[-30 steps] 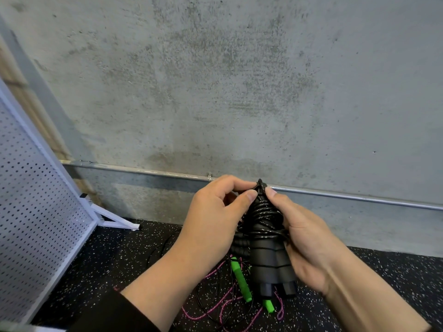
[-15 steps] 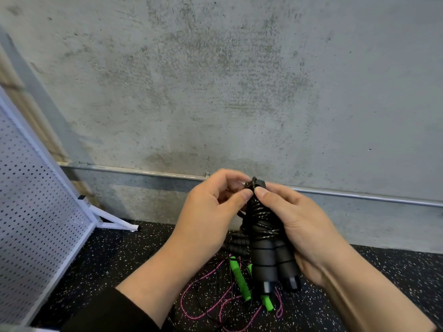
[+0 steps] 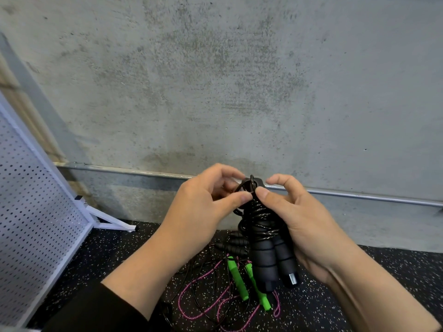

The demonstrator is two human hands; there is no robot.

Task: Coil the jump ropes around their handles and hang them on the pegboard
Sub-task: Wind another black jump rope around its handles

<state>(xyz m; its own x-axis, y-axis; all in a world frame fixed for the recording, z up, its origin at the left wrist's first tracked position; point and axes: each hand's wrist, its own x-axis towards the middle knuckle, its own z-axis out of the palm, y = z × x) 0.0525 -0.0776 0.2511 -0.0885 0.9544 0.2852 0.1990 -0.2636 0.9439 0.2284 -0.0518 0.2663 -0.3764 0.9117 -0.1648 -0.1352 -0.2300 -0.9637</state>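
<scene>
head view: black rope (image 3: pixel 265 226), cord coiled round two foam handles held side by side, upright, handle ends pointing down, one end showing a grey cap; held in the air in front of the wall (image 3: pixel 215 92), above the floor (image 3: pixel 359 295), centre of frame. right hand (image 3: pixel 309 231): palm and curled fingers grip the handles from the right side, thumb tip pressed on the coil near its top. left hand (image 3: pixel 203 212): thumb and fingers pinch a loop of cord at the top of the bundle, thumb tip touching the right thumb tip; black sleeve (image 3: pixel 96 307) on that arm. pegboard (image 3: pixel 31 212): white, perforated, at the far left edge, leaning, its foot (image 3: pixel 112 220) resting on the floor near the wall base; well apart from the hands, with bare floor between. pipe (image 3: pixel 359 195): metal, runs along the wall just behind the hands. on the floor beneath the bundle: pink rope (image 3: pixel 191 293) with green handles (image 3: pixel 237 279), loose and uncoiled; a second pair of black handles (image 3: pixel 232 245) with thin black cord trailing, partly hidden behind the left hand. speckled floor lies open to the right of the hands.
</scene>
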